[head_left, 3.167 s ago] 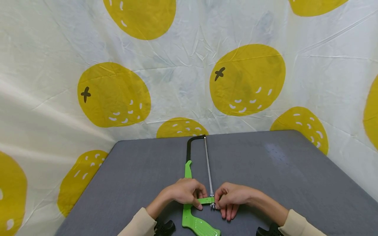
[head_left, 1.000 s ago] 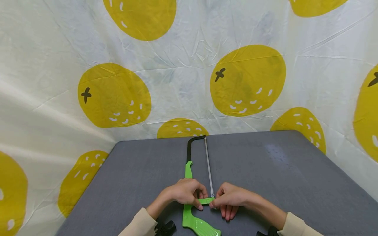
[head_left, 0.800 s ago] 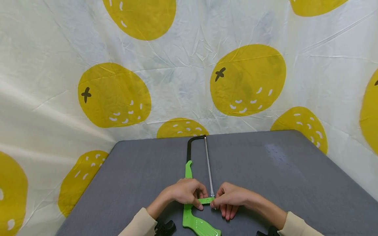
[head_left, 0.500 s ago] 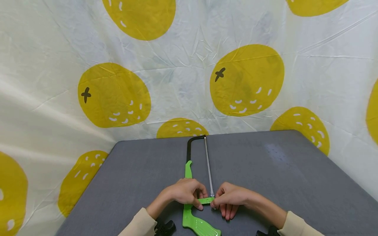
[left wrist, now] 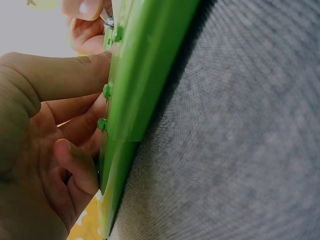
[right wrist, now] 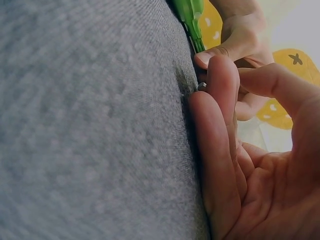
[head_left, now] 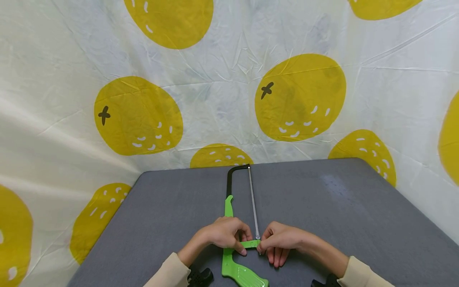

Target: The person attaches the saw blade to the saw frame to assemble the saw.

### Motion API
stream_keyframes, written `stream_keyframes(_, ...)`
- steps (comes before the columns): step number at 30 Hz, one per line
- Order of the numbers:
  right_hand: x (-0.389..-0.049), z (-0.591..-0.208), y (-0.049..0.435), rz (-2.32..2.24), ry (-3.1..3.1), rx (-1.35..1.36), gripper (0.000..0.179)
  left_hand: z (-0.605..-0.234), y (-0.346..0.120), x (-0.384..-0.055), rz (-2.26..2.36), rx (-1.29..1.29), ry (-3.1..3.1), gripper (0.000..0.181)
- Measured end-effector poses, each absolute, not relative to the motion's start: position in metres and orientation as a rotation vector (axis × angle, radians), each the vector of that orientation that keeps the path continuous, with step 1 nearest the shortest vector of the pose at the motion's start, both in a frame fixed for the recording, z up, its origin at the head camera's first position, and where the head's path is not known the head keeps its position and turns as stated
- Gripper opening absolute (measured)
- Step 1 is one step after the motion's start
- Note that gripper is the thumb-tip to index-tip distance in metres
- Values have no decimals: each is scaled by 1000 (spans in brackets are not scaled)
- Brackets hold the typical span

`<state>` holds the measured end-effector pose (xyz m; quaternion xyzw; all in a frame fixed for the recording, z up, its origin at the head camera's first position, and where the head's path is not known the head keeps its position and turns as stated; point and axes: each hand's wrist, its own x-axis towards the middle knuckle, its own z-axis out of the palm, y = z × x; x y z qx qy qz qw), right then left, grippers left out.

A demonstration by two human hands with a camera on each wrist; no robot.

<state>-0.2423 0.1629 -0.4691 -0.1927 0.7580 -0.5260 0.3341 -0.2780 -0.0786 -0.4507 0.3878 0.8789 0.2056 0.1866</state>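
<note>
A hacksaw (head_left: 229, 234) with a green handle and frame, a black bowed front and a thin metal blade (head_left: 254, 203) lies flat on the grey table. My left hand (head_left: 226, 233) pinches the green crossbar at the blade's near end between thumb and fingers. At the crossbar's right tip, my right hand (head_left: 283, 239) pinches the wing nut with thumb and index finger, its other fingers resting low by the cloth. Fingers mostly cover that nut in the head view. A bit of the metal wing nut (left wrist: 108, 21) shows in the left wrist view.
Grey cloth covers the table (head_left: 322, 207), whose far edge meets a white curtain (head_left: 222, 107) printed with yellow fruit. Below the forearms are black wrist devices (head_left: 201, 277). The saw's far tip reaches close to the back edge.
Since the oldest frame, my right thumb and index finger have moved left over the wing nut, which was visible then. Lately the thumb shifts only slightly. My left hand and the hacksaw stay in place.
</note>
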Motion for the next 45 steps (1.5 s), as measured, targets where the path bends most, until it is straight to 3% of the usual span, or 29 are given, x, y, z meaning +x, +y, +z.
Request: stream_keyframes(45,-250,-468,169,-1374,1850,-581,36,-450,-77,-280,590,1078,2444,21)
